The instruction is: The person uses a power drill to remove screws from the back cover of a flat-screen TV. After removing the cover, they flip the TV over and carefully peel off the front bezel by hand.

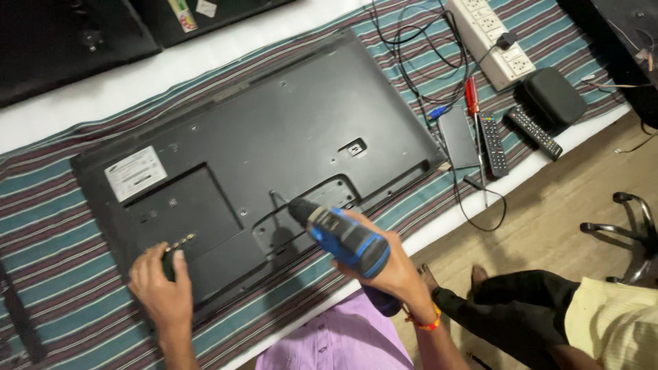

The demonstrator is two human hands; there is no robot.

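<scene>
Right hand (392, 268) grips a blue cordless drill (339, 233) over a face-down television (260, 151); left hand (161, 284), fingers curled, rests on its back panel.

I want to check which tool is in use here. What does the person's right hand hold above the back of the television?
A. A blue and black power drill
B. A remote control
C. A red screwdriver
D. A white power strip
A: the right hand holds the blue and black power drill, pointed at the television's back panel; the red screwdriver lies on the striped cloth.
</scene>
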